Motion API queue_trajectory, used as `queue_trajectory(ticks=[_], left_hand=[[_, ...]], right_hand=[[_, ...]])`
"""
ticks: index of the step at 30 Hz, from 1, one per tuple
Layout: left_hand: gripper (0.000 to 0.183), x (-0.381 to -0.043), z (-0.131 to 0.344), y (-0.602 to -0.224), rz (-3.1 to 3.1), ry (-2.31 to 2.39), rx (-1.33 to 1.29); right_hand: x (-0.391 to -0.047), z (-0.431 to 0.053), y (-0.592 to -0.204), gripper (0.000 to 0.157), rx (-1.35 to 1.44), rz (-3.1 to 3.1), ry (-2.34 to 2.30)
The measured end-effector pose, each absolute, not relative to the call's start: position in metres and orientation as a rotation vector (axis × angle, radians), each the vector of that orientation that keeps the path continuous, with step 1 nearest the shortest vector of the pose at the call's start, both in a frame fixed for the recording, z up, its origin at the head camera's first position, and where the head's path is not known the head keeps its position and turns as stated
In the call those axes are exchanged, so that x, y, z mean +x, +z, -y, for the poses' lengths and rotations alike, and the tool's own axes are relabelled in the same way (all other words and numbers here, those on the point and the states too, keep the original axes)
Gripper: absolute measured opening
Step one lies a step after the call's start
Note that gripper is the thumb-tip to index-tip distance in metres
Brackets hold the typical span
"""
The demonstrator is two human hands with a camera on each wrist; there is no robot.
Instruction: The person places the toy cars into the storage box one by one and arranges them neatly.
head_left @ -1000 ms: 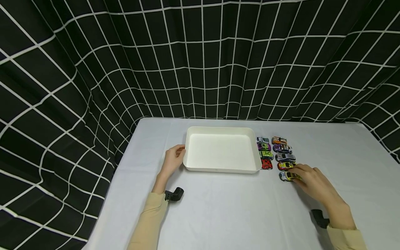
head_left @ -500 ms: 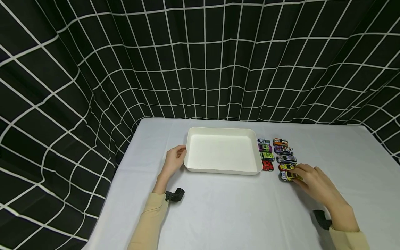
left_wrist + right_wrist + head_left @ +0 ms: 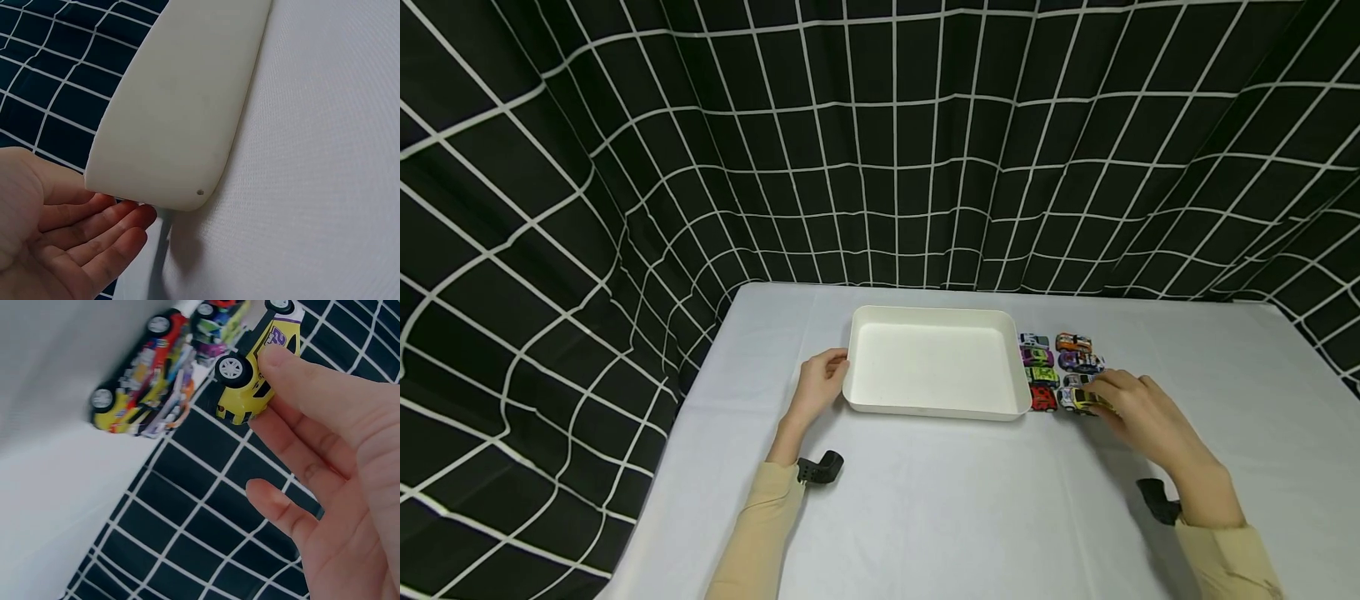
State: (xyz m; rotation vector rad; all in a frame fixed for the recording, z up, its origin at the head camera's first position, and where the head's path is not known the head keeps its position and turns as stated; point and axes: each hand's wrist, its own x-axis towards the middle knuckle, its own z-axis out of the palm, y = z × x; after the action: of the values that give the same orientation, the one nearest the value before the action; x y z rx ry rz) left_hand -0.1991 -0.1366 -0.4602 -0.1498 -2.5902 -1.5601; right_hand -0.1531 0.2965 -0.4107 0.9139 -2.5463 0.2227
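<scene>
My right hand (image 3: 1138,412) pinches a yellow toy car (image 3: 265,359) between thumb and fingers. In the right wrist view the car is lifted and tilted, wheels showing, apart from the other cars. From the head it overlaps the near end of the right-hand column of cars, partly hiding a silver car (image 3: 1072,380). The white tray (image 3: 936,412) lies in the middle of the table with nothing inside. At its left end, the loosely bent fingers of my left hand (image 3: 822,382) touch the end wall near the rim; the left wrist view shows fingertips (image 3: 140,219) against that wall.
Beside the tray's right end runs a column of cars, with a red car (image 3: 1042,398) nearest me. To its right are an orange car (image 3: 1073,342) and a purple car (image 3: 1079,361). A black gridded curtain (image 3: 917,167) stands behind the white-covered table (image 3: 925,500).
My right hand has raised the yellow car from the near end of its column and moved it slightly away from me and leftward. The left hand stays at the tray.
</scene>
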Motion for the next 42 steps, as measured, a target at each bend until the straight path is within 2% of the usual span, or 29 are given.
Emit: queue_trajectory(ticks=[24,33,42], left_hand=[[0.027,-0.199,0.14,-0.464,2.606,-1.555,-0.157],[0.027,-0.199,0.139,-0.463,2.608,-1.566,-0.168],[0.028,-0.197,0.139,-0.458,2.624,-1.553,-0.182]], right_hand=[[-0.2,-0.246,-0.381,0.027,0.954,2.633,0.233],[-0.221,-0.223,-0.379,0.022,1.018,2.67,0.289],[-0.237,-0.196,-0.379,0.023,1.093,2.696,0.39]])
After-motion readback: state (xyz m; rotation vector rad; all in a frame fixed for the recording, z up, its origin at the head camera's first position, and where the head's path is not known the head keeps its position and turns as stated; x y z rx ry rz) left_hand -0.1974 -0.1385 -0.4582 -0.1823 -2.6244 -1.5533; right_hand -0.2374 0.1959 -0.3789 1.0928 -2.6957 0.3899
